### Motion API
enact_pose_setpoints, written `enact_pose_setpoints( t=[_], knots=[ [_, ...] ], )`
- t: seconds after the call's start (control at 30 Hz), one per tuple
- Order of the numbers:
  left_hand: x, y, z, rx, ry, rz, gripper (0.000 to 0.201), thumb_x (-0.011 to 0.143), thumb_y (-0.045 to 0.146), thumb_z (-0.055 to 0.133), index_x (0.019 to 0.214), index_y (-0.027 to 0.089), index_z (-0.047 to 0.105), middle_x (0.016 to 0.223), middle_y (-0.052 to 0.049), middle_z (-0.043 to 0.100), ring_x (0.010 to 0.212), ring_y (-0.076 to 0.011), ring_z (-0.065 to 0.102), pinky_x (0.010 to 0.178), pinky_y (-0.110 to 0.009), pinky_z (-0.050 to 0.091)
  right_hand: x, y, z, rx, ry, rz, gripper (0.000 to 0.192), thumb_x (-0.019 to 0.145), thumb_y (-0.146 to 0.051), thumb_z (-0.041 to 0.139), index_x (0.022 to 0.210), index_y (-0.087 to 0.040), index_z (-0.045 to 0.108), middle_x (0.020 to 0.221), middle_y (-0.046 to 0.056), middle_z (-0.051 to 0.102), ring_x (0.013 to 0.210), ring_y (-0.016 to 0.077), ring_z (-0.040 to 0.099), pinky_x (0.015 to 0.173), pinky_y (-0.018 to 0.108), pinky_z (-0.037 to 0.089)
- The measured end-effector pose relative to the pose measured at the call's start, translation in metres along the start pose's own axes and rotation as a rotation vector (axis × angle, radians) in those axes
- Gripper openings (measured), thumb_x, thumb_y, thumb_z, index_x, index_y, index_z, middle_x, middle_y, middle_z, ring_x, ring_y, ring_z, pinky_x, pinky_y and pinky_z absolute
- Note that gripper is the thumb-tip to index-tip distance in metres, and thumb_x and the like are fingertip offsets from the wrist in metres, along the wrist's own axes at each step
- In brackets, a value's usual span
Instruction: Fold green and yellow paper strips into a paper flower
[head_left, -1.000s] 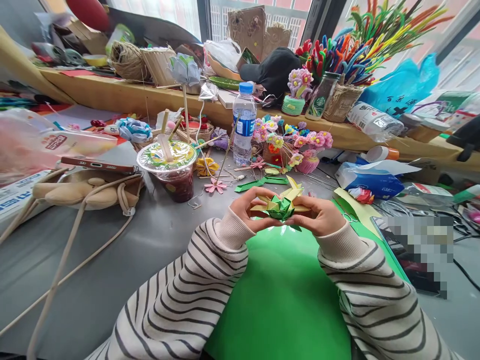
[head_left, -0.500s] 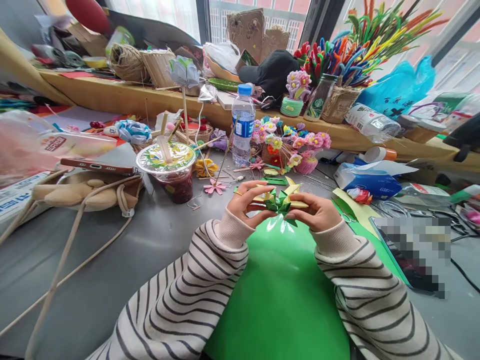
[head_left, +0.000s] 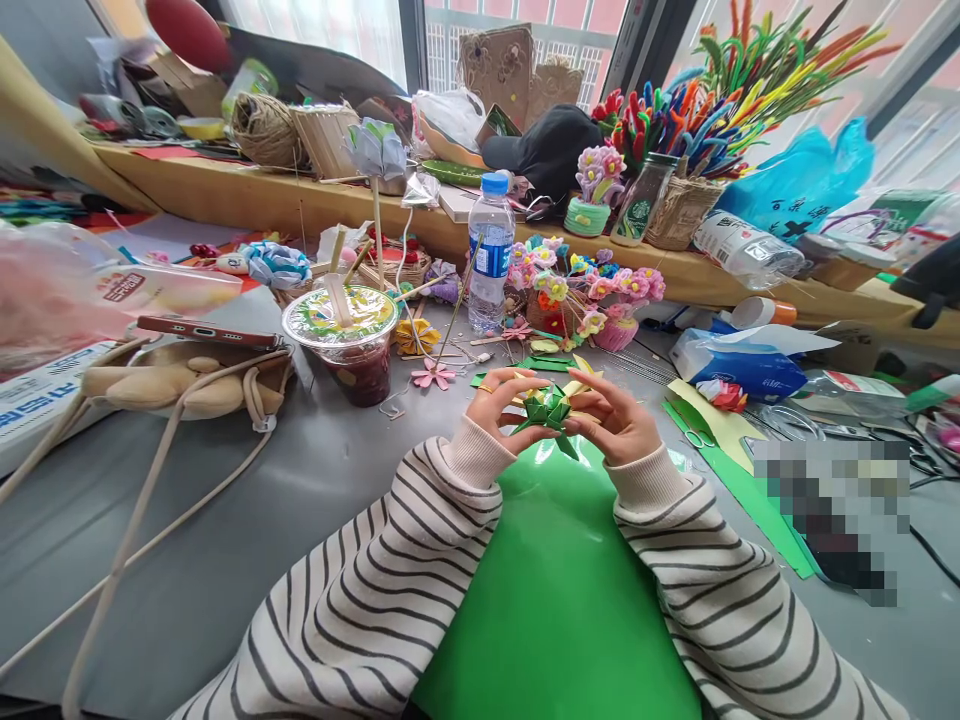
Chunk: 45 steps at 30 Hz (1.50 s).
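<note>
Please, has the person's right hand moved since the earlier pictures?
Yes. Judged against the water bottle, the right hand has shifted a little to the left.

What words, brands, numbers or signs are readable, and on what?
"百", on the blue plastic bag; its other characters are unclear.
A round green sign on the glass bottle, wording too small.
Too blurred to read: print on the water bottle, white box, pink bag, tissue pack and lying bottle.

Fingers (head_left: 609, 391) hide parts of the folded paper (head_left: 546, 408) from me; the dark slab (head_left: 838, 572) at right is pixelated.
</note>
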<state>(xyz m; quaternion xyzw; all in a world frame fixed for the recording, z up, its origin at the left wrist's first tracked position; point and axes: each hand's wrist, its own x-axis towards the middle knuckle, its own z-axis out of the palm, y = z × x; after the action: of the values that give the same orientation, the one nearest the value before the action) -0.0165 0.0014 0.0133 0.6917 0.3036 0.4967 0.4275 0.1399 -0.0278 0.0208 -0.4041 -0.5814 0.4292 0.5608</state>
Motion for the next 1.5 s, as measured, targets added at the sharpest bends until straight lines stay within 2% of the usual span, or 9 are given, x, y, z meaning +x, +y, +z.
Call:
enact_pose_setpoints(
  t=[0.13,0.4,0.57,0.7,0.83,1.07,1.23,1.4,1.5],
  knots=[
    [0.0,0.002,0.0,0.005,-0.029,-0.055,0.042,0.054,0.026,0.067,0.093,0.021,0.054,0.102,-0.005,0.039,0.076,-0.01,0.052,0.064,-0.024,0.051,-0.001,0.006,-0.001,0.004,-0.047,0.005,0.03,0.063,-0.016,0.062,0.092,-0.024,0.058,0.089,-0.001,0.062,0.077,0.0099,0.059,0.065,0.02,0.051],
    [0.001,0.0,-0.001,-0.01,-0.04,-0.083,0.042,0.055,0.028,0.066,0.095,0.021,0.053,0.104,-0.006,0.039,0.079,-0.0119,0.053,0.067,-0.026,0.049,0.0,0.004,-0.005,-0.096,-0.045,0.007,0.031,0.063,-0.02,0.062,0.094,-0.025,0.057,0.082,-0.001,0.061,0.073,0.0093,0.057,0.067,0.022,0.049],
    [0.001,-0.004,0.0,-0.107,-0.016,-0.121,0.057,0.055,0.026,0.067,0.107,0.022,0.042,0.108,-0.008,0.044,0.077,-0.012,0.054,0.069,-0.028,0.048,0.001,-0.001,-0.008,-0.259,-0.038,-0.005,0.031,0.064,-0.027,0.061,0.095,-0.022,0.056,0.078,0.001,0.06,0.065,0.0096,0.056,0.061,0.024,0.048],
    [0.003,-0.006,0.001,-0.211,-0.036,-0.146,0.049,0.054,0.025,0.067,0.097,0.018,0.045,0.109,-0.01,0.048,0.079,-0.0139,0.055,0.069,-0.029,0.047,0.001,-0.009,-0.007,-0.51,0.037,-0.122,0.029,0.063,-0.03,0.061,0.09,-0.021,0.059,0.076,0.002,0.056,0.057,0.0081,0.051,0.05,0.021,0.046],
    [0.003,-0.006,0.0,-0.241,-0.049,-0.231,0.048,0.052,0.026,0.068,0.094,0.017,0.046,0.089,-0.007,0.056,0.077,-0.0153,0.055,0.065,-0.029,0.046,0.001,-0.02,-0.007,-0.665,0.07,-0.255,0.027,0.064,-0.029,0.061,0.09,-0.021,0.06,0.079,0.002,0.051,0.056,0.0072,0.047,0.052,0.022,0.046],
    [0.002,-0.003,0.002,-0.285,-0.1,-0.238,0.057,0.052,0.023,0.069,0.102,0.018,0.043,0.085,-0.005,0.054,0.071,-0.0124,0.054,0.057,-0.024,0.045,0.002,-0.025,-0.012,-0.812,-0.077,-0.485,0.025,0.07,-0.022,0.055,0.095,-0.025,0.057,0.08,0.002,0.051,0.061,0.0077,0.049,0.05,0.021,0.045],
    [0.001,-0.003,0.006,-0.387,-0.038,-0.284,0.084,0.049,0.022,0.07,0.118,0.021,0.024,0.086,-0.004,0.055,0.07,-0.0128,0.056,0.059,-0.025,0.045,0.001,-0.027,-0.01,-0.862,-0.019,-0.505,0.023,0.07,-0.022,0.055,0.093,-0.025,0.058,0.081,0.003,0.053,0.067,0.0102,0.052,0.053,0.022,0.046],
    [0.0,-0.003,0.009,-0.523,-0.013,-0.29,0.066,0.05,0.02,0.07,0.108,0.017,0.037,0.083,-0.003,0.058,0.082,-0.016,0.056,0.072,-0.029,0.044,-0.002,-0.025,-0.003,-0.839,0.057,-0.531,0.023,0.07,-0.022,0.055,0.094,-0.025,0.057,0.083,0.003,0.056,0.065,0.0097,0.053,0.056,0.022,0.047],
    [0.0,-0.003,0.01,-0.618,-0.006,-0.263,0.064,0.052,0.017,0.069,0.107,0.017,0.036,0.084,-0.002,0.058,0.084,-0.0155,0.057,0.08,-0.032,0.041,-0.003,-0.025,-0.002,-0.916,0.046,-0.519,0.028,0.072,-0.023,0.053,0.1,-0.025,0.053,0.085,0.003,0.058,0.063,0.0089,0.054,0.056,0.022,0.046]
  ],
)
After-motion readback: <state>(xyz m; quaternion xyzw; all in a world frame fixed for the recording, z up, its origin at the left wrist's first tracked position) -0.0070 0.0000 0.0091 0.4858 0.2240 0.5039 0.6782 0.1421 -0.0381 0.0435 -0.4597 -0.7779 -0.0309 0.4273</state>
